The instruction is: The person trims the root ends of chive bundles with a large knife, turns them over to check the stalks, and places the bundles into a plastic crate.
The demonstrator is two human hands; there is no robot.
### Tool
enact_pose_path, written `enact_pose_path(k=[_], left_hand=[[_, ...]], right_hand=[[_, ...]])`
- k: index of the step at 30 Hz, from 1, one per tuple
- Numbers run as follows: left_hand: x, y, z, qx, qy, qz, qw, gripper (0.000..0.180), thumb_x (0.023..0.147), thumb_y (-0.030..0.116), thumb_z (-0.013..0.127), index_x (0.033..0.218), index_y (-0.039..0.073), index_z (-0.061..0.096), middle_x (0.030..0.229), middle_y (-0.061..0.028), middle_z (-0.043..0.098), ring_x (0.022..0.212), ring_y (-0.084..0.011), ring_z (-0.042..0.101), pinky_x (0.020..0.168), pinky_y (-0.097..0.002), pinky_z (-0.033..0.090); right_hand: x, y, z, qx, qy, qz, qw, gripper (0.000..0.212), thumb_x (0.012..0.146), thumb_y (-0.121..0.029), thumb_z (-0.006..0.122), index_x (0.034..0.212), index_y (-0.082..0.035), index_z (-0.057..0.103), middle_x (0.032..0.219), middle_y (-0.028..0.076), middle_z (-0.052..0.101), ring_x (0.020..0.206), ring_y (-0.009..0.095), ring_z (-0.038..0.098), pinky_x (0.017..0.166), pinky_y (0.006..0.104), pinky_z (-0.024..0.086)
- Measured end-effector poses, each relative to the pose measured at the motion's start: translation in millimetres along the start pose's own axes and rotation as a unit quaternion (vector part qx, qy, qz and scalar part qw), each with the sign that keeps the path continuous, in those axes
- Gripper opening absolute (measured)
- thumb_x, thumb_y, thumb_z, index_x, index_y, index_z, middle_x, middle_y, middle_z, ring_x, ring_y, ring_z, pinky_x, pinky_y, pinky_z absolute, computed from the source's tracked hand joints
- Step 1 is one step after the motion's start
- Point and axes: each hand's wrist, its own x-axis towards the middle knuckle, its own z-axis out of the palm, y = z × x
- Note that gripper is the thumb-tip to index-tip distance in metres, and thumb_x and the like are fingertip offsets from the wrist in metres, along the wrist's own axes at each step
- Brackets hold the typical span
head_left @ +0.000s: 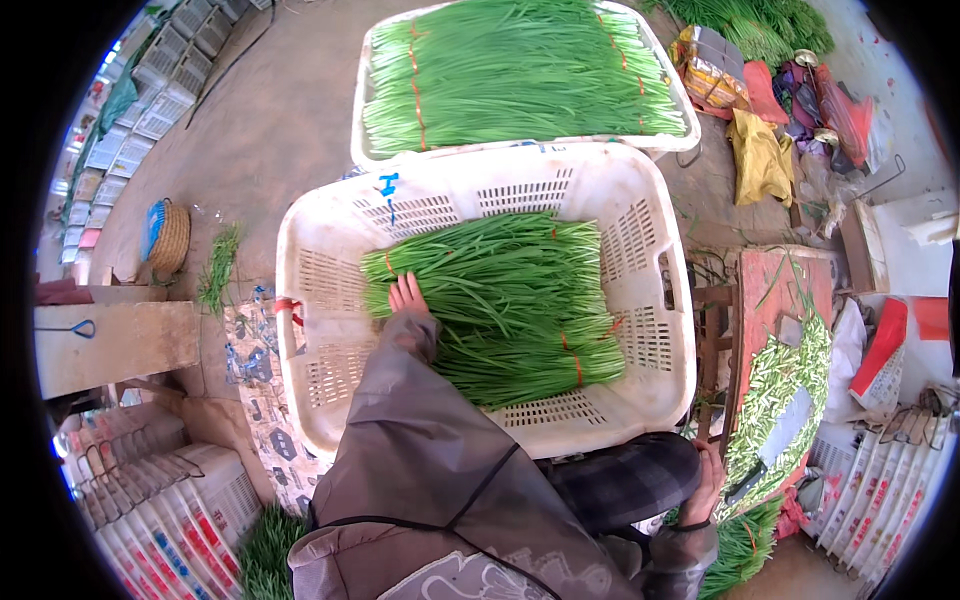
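Observation:
A large white plastic basket (660, 230) stands in front of me with several bundles of garlic chives (500, 280) in it, bound with red ties. Over the left end of these chives reaches my left hand (407, 293), fingers apart and resting on the leaves without gripping anything. At my bent knee, on the right, my right hand (708, 480) lies against the dark checked trouser leg with its fingers stretched out. Close to that hand is a red board (755, 300) covered with cut chive ends (765, 400), and a broad knife (785, 430) lies among them.
Behind the basket sits a second white crate (365, 155) packed with tied chives. A wicker basket (172, 240) is on the floor at left. Stacked white crates (165, 500) stand low on the left, more (885, 480) on the right. Bags (760, 155) lie far right.

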Motion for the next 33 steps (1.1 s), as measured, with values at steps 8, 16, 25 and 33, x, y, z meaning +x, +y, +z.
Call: enact_pose_path(k=[8,16,25,33], left_hand=[[29.5,144.8,-69.3,0.021,-0.175,0.095,0.98,0.104,0.076,0.013,0.068,0.158,0.022,0.004,0.164,-0.0149,0.004,0.149,-0.0424,0.004,0.113,-0.0682,0.003],[61.8,192.6,-7.1,0.093,-0.143,0.063,0.983,0.073,0.084,0.012,0.066,0.147,0.028,0.032,0.145,-0.0137,0.039,0.138,-0.0392,0.03,0.106,-0.0705,0.021],[42.0,189.9,-47.4,0.316,-0.172,0.133,0.923,0.107,0.083,0.04,0.071,0.157,0.026,-0.005,0.163,-0.0117,0.011,0.148,-0.0308,0.019,0.112,-0.0597,0.027],[82.2,168.3,-109.7,0.201,-0.182,0.232,0.934,0.1,0.081,0.032,0.076,0.156,0.015,0.012,0.158,-0.0138,0.025,0.141,-0.0299,0.032,0.111,-0.0496,0.032]], right_hand=[[-1.4,5.7,8.1,0.1,0.015,0.098,0.99,0.035,0.096,-0.023,0.049,0.106,0.005,0.067,0.094,0.009,0.067,0.086,0.016,0.06,0.082,0.0268,0.046],[-12.5,-4.0,-21.4,-0.109,-0.017,0.026,0.994,0.025,0.094,-0.018,0.054,0.109,-0.001,0.065,0.103,0.015,0.065,0.093,0.027,0.064,0.085,0.0354,0.049],[-258.0,201.3,-160.4,-0.218,0.4,0.198,0.868,0.035,0.085,-0.012,0.062,0.119,-0.005,0.061,0.114,0.014,0.061,0.095,0.023,0.062,0.08,0.0349,0.052],[-378.6,385.9,-61.3,0.121,0.176,0.554,0.805,0.033,0.087,-0.017,0.064,0.119,-0.005,0.064,0.094,0.011,0.071,0.068,0.021,0.071,0.048,0.0358,0.057]])
